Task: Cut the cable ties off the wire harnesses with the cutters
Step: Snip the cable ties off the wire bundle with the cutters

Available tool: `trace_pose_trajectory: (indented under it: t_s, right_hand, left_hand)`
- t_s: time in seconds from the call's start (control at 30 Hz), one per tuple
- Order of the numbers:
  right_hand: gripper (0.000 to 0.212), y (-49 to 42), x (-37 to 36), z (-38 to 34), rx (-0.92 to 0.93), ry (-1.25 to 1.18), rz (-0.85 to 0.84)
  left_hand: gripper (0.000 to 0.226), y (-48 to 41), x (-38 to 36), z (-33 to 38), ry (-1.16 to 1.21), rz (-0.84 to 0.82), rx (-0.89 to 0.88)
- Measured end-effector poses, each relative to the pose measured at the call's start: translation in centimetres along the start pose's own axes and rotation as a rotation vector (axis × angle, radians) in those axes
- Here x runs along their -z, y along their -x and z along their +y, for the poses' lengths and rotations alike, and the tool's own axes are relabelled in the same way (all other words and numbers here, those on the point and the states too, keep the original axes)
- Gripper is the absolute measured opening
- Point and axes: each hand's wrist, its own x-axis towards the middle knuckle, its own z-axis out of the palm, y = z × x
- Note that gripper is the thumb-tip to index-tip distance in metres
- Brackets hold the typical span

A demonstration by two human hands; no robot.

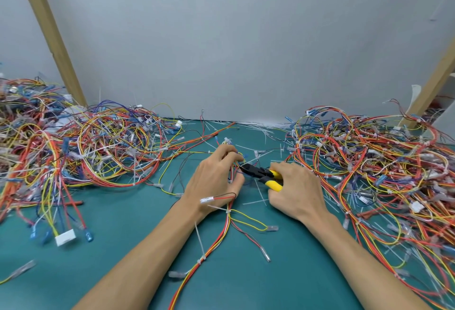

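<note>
Left hand (216, 179) grips a red-yellow wire harness (222, 234) mid tabletop (123, 211), white cable ties (227, 211) on it. Right hand (295, 191) grips yellow-handled cutters (261, 173), black tip at the wires by the left fingers.

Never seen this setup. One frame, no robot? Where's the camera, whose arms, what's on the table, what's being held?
No machine here: a person works bare-handed. The single picture comes from a camera worn on their head, looking forward and down. The left hand grips a harness, a bundle of coloured wires running back toward the camera. The right hand holds yellow-handled cutters, their black nose at the wires by the left fingers. A white cable tie binds the bundle near the left wrist. On the green table lie a left heap and a right heap of tangled harnesses, with loose tie strips between.
</note>
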Motion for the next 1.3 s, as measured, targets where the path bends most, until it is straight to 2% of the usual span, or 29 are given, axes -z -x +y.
trace_pose_trajectory:
  t_s: [0.1,0.3,0.4,0.53,0.6,0.67,0.73,0.83,0.97,1.1,1.3]
  right_hand:
    - [0.021,0.1,0.1,0.0,-0.014,-0.012,0.017]
    - [0.014,0.1,0.0,-0.2,-0.048,0.016,0.055]
    - [0.014,0.0,-0.1,-0.3,-0.086,0.006,0.074]
    - [0.014,-0.1,-0.2,-0.2,-0.146,-0.01,0.103]
    - [0.015,-0.1,-0.3,-0.1,-0.164,-0.02,0.129]
    - [0.018,-0.1,-0.3,-0.1,-0.167,-0.033,0.156]
    - [0.021,0.0,-0.4,-0.1,-0.158,-0.046,0.172]
    - [0.021,-0.1,-0.4,0.0,-0.15,-0.035,0.176]
    - [0.017,-0.1,-0.4,0.2,-0.149,-0.016,0.165]
    - [0.014,-0.1,-0.5,0.4,-0.134,0.03,0.149]
    - [0.013,0.0,-0.8,0.4,-0.04,0.093,0.164]
  left_hand:
    - [0.022,0.0,0.0,0.0,0.038,0.007,0.009]
    - [0.023,0.0,-0.1,-0.4,0.116,-0.019,0.037]
    - [0.039,-0.3,-0.2,-0.7,0.144,-0.034,0.039]
    - [0.058,-0.6,-0.3,-0.9,0.127,0.093,0.108]
    - [0.053,-0.6,-0.5,-1.0,0.089,0.165,0.132]
    - [0.044,-0.6,-0.5,-1.1,0.182,0.165,0.199]
    - [0.036,-0.6,-0.5,-1.1,0.327,0.088,0.314]
    - [0.045,-0.9,-0.7,-0.4,0.495,-0.106,0.477]
    - [0.041,-1.2,-0.9,0.6,0.782,-0.045,0.606]
    - [0.018,-1.1,-0.8,0.3,0.874,-0.018,0.641]
    - [0.012,-0.9,-1.0,0.0,0.825,-0.042,0.591]
